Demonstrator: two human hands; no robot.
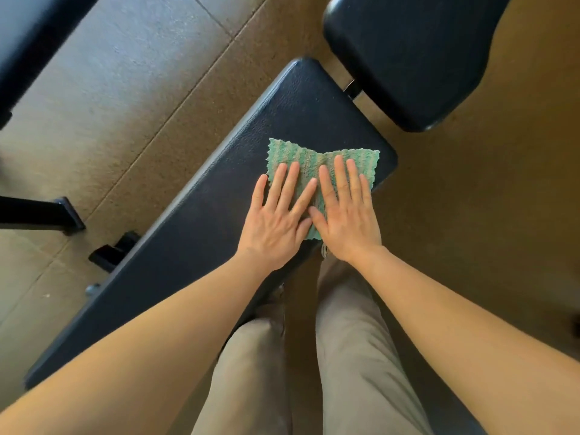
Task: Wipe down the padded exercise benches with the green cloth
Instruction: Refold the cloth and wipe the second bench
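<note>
A green striped cloth [310,158] lies flat near the far right end of a long dark padded bench [201,227] that runs diagonally from lower left to upper centre. My left hand [276,215] presses flat on the cloth's left part, fingers spread, its thumb side partly on the bare pad. Beside it my right hand [345,211] lies flat on the cloth's right part, fingers apart, thumbs almost touching. Neither hand curls around the cloth. A second dark padded bench section [417,58] sits just beyond, at the upper right.
Brown rubber floor tiles [125,89] surround the benches. Black metal frame feet [62,215] and a bracket [113,252] stand left of the long bench. Another dark pad [28,36] crosses the top left corner. My legs in beige trousers [351,356] stand at the bench's near side.
</note>
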